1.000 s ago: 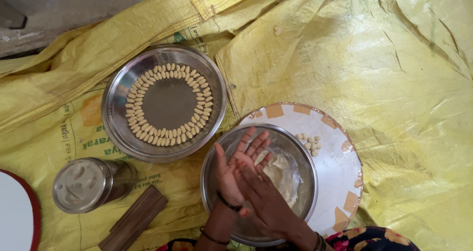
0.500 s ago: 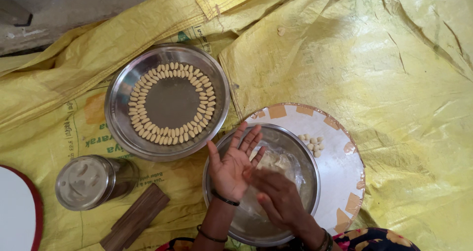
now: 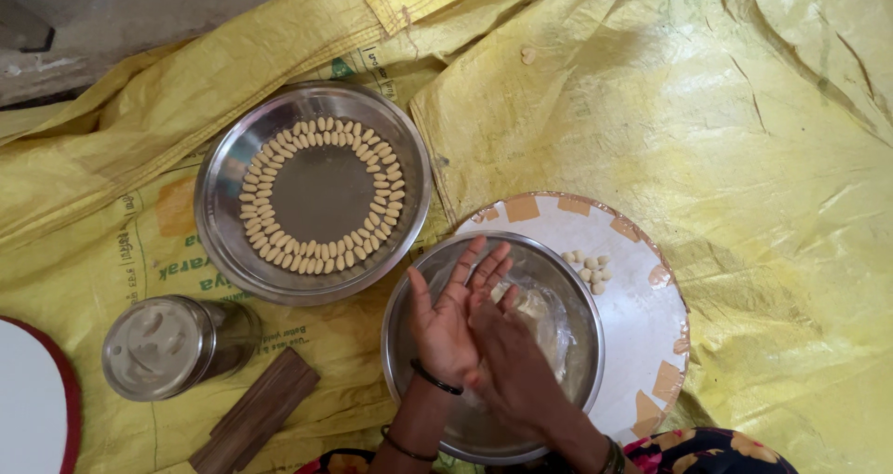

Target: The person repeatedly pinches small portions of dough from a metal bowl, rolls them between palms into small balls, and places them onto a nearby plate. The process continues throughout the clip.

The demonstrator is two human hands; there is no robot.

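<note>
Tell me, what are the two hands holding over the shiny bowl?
It cannot be told. The right hand lies across the open palm of the left hand above the steel bowl, hiding anything pressed between them. Dough lies in the bowl.

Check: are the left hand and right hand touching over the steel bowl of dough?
Touching. The head view shows the right hand pressed flat against the open left hand's palm, with no gap, above the steel bowl.

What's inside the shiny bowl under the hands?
Inside the steel bowl sits pale dough on clear plastic. The left hand and right hand cover much of it.
</note>
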